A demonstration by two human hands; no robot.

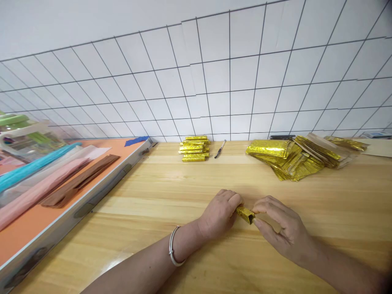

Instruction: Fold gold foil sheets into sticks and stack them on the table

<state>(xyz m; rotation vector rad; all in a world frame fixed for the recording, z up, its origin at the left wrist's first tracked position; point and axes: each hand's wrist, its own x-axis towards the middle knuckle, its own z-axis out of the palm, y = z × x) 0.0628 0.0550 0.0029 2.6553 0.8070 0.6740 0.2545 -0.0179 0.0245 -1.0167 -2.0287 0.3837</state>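
Both of my hands rest on the wooden table (171,192) and grip one small folded piece of gold foil paper (245,214) between them. My left hand (219,217), with a silver bangle on the wrist, is curled round the foil's left end. My right hand (283,230) pinches its right end with thumb and fingers. At the far edge of the table sits a neat stack of folded gold pieces (194,148). A loose heap of flat gold foil sheets (301,156) lies at the far right.
A dark pen (220,149) lies beside the folded stack. An orange board in a metal frame (36,218) at the left carries blue, pink and brown paper strips. A clear box (26,136) stands at the far left. A tiled white wall backs the table.
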